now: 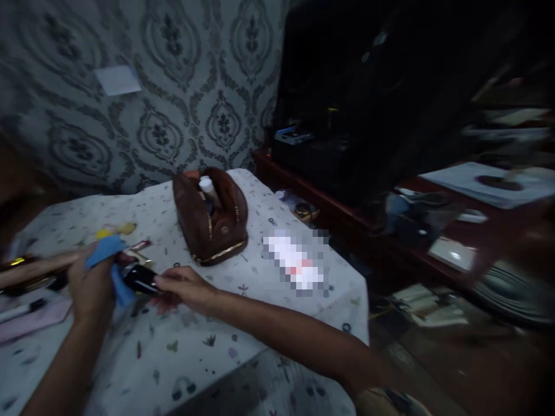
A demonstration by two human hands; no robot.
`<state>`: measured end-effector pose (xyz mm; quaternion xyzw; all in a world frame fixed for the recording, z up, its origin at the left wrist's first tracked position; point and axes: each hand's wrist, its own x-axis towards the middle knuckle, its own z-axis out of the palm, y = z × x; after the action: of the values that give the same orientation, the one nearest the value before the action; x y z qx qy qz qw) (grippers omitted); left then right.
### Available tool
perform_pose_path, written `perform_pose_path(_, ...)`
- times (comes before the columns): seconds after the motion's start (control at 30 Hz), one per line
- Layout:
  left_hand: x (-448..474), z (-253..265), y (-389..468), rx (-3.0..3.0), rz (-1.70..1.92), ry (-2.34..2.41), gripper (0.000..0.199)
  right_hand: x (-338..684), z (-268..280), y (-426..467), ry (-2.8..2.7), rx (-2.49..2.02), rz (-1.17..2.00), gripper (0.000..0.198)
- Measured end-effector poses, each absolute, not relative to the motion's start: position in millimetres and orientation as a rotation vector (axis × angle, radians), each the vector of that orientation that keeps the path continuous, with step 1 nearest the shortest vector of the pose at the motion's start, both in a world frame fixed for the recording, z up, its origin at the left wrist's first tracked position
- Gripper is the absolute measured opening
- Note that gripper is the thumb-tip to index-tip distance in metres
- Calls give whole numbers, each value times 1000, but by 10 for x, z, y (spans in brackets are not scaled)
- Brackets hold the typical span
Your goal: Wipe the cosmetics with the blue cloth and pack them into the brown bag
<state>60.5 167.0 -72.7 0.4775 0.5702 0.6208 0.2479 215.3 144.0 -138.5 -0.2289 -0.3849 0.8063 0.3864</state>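
My left hand (89, 286) clasps blue fabric cloth (105, 251); my right hand (187, 286) pinches glossy black oblong item (141, 279). Step judged: wiping; next stroke calls for steady hold.

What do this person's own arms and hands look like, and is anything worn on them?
The left hand and right hand are bare, without gloves; I can make out no watch or bracelet. The left forearm and right forearm show no sleeves. A pale patch beside the right arm may be clothing, but it's too dim to tell.
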Motion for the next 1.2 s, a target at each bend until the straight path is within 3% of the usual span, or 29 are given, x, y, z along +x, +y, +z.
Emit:
perform_pose_path(0.13, 759, -697, 1669, 815, 1729, 1192, 20, 2115, -1397, 1445, -867, -528, 2080, 62)
perform_pose_path(0.47, 831, -850, 1464, 887, 1511, 868, 45, 2141, -1257, 1430, -746, -510, 2019, 52)
perform_pose_path(0.8, 736, -887, 1446, 814, 1416, 730, 34, 2160, -1232, 1439, -1123, -623, 1706, 43)
perform_pose_path(1.07, 778, -894, 1426, 816, 1436, 734, 36, 2173, -1252, 1423, -1380, -837, 1134, 22)
perform_pose_path(1.2, 800, -827, 1371, 772, 1442, 800, 39, 2139, -1249, 1400, -1322, -822, 1231, 30)
